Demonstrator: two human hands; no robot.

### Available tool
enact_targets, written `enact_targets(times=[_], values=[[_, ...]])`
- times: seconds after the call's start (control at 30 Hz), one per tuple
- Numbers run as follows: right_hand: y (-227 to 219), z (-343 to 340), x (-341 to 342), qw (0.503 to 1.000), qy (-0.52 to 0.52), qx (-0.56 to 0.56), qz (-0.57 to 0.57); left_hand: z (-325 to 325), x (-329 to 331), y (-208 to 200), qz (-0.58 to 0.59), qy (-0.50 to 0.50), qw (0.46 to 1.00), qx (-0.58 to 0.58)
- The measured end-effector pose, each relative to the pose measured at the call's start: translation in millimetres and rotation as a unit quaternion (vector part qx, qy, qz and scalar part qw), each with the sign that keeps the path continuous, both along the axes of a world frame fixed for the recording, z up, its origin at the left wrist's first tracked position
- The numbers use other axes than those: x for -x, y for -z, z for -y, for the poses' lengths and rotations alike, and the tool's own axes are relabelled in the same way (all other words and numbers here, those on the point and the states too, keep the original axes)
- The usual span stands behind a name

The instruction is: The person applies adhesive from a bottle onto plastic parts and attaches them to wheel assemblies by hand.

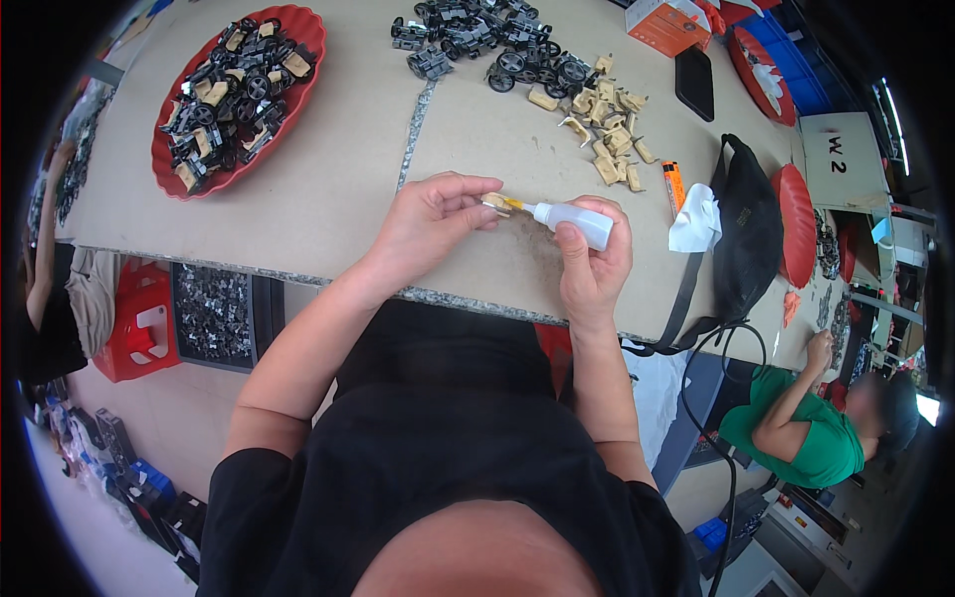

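Between the thumb and fingers of my left hand [433, 221] is a small tan plastic part [496, 202]. My right hand [597, 261] grips a translucent white squeeze bottle [577, 224], tilted so that its narrow yellowish nozzle [517, 204] points left. The nozzle tip is at the tan part; whether they touch I cannot tell. Beyond my hands lies a loose heap of similar tan parts [612, 124]. Behind that heap is a pile of black wheeled toy chassis [477, 35]. A red scalloped tray [308, 40] at the far left holds black wheeled pieces with tan parts.
To the right lie a black phone [694, 84], an orange packet [674, 187], a white tissue [696, 221] and a black waist bag [748, 229]. Red trays [793, 224] line the right edge. A person in green [806, 438] sits at the right; another person's arm [45, 229] shows far left.
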State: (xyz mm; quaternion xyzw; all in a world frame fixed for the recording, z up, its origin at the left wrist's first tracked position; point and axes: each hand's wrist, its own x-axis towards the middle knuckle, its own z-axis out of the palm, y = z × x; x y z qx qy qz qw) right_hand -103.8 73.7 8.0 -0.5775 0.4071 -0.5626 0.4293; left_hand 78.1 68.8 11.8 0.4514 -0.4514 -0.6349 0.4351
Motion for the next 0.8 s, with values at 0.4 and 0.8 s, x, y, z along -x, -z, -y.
enact_targets(times=[0.4,0.8], values=[[-1.0,-0.4,-0.2,1.0,0.011,0.015,-0.016,-0.8,-1.1,-2.8,-0.009,-0.006,1.0,-0.017],[-1.3,-0.4,0.2,1.0,0.01,0.014,-0.01,0.6,-1.5,-1.0,-0.034,-0.012,0.999,-0.021]])
